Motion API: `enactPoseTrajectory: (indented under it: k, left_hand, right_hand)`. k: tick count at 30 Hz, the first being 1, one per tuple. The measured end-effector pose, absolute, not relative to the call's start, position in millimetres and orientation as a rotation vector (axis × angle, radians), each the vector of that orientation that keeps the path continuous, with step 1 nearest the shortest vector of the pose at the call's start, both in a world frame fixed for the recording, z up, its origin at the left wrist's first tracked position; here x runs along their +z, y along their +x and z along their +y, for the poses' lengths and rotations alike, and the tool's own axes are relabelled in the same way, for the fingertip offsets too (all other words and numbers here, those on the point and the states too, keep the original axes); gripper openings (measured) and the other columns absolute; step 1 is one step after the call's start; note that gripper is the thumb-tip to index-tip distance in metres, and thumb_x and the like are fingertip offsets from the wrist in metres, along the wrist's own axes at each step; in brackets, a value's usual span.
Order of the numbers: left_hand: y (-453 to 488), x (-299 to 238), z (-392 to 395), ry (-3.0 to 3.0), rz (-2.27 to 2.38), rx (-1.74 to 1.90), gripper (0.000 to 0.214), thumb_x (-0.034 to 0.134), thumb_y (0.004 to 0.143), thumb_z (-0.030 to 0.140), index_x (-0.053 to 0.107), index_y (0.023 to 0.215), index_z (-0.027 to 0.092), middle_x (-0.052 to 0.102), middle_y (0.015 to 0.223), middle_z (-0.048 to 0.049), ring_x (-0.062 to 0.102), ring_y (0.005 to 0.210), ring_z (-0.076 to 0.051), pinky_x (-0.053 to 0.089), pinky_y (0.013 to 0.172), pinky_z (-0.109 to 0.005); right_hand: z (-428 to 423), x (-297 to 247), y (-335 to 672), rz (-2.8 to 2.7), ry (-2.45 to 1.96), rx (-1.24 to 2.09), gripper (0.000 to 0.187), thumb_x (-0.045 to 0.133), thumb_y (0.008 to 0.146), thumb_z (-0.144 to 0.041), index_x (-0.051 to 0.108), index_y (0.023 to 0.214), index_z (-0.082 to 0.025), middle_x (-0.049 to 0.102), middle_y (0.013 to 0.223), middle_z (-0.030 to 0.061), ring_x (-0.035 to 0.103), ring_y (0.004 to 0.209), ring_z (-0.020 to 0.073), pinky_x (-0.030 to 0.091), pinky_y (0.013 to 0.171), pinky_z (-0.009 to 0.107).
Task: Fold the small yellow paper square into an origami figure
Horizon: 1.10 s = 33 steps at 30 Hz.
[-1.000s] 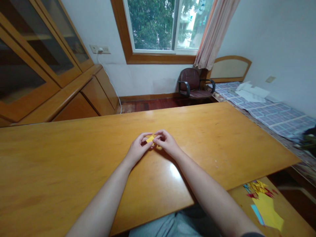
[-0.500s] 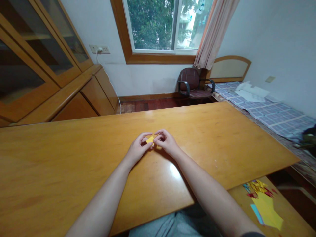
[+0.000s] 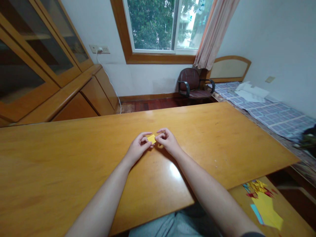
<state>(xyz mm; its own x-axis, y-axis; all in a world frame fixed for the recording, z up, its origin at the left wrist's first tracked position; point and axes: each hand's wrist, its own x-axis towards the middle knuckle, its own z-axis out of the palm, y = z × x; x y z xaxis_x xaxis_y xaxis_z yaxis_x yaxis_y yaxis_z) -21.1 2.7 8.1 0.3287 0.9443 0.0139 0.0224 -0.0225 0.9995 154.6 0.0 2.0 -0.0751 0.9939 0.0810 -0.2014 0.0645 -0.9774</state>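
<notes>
A small piece of yellow paper [image 3: 151,139] is held up just over the wooden table [image 3: 74,158], near its middle. My left hand [image 3: 138,147] pinches its left side, thumb at the lower edge and fingers behind. At the paper's right edge, my right hand [image 3: 170,143] has its thumb and bent fingers closed on the corner, the index finger raised above. The fingers hide parts of the paper, so its folds are hard to make out.
Lower right, a lower board [image 3: 291,210] holds yellow paper sheets [image 3: 268,210], a light blue strip [image 3: 257,214] and a pile of small coloured paper pieces [image 3: 258,187]. Beyond the table stand an office chair [image 3: 190,80], a bed [image 3: 271,112] and a cabinet [image 3: 74,89].
My right hand has shifted slightly to the right, and more of the yellow paper shows between the hands. My left hand stays almost in place.
</notes>
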Motion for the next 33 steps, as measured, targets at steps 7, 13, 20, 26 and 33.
enactPoseTrajectory:
  k: [7,13,20,26,33]
  left_hand:
    - [-18.4,12.5,2.1,1.369,0.988,0.957,0.046,0.068,0.075,0.030,0.055,0.117,0.017,0.058,0.067,0.0055,0.067,0.070,-0.016,0.053,0.076,-0.031]
    - [-19.0,11.1,2.3,1.415,1.022,0.969,0.046,0.068,0.076,0.032,0.056,0.118,0.017,0.055,0.066,0.0059,0.063,0.067,-0.015,0.051,0.070,-0.028]
    - [-19.0,12.2,3.3,1.439,1.021,0.959,0.048,0.067,0.076,0.030,0.054,0.121,0.017,0.055,0.066,0.0061,0.062,0.068,-0.014,0.048,0.070,-0.027]
    - [-18.3,11.7,4.2,1.362,0.982,0.990,0.047,0.065,0.071,0.020,0.054,0.116,0.017,0.056,0.067,0.0066,0.063,0.067,-0.013,0.049,0.072,-0.027]
    - [-22.4,3.4,7.5,1.371,0.912,1.004,0.050,0.060,0.069,0.013,0.052,0.118,0.018,0.062,0.074,0.0033,0.064,0.072,-0.015,0.050,0.074,-0.029]
  right_hand:
    - [-0.3,-1.0,153.5,-1.171,-0.948,1.297,0.032,0.071,0.072,-0.032,0.051,0.095,-0.020,0.061,0.062,-0.0072,0.053,0.053,0.0086,0.041,0.054,0.021]
    - [-2.9,-1.9,151.4,-1.250,-0.996,1.219,0.025,0.069,0.075,-0.029,0.055,0.094,-0.020,0.065,0.069,-0.0035,0.058,0.059,0.0101,0.044,0.059,0.023]
    - [-4.1,-2.4,149.7,-1.321,-1.039,1.140,0.022,0.067,0.076,-0.028,0.057,0.092,-0.018,0.067,0.073,-0.0006,0.061,0.064,0.0124,0.046,0.062,0.024]
    - [-2.1,0.5,150.2,-1.218,-1.054,1.127,0.023,0.069,0.072,-0.029,0.056,0.088,-0.018,0.062,0.067,-0.0035,0.054,0.057,0.0098,0.041,0.057,0.022]
    - [-0.5,1.8,151.4,-1.097,-1.026,1.145,0.025,0.070,0.070,-0.031,0.055,0.085,-0.019,0.059,0.065,-0.0050,0.052,0.056,0.0090,0.039,0.056,0.021]
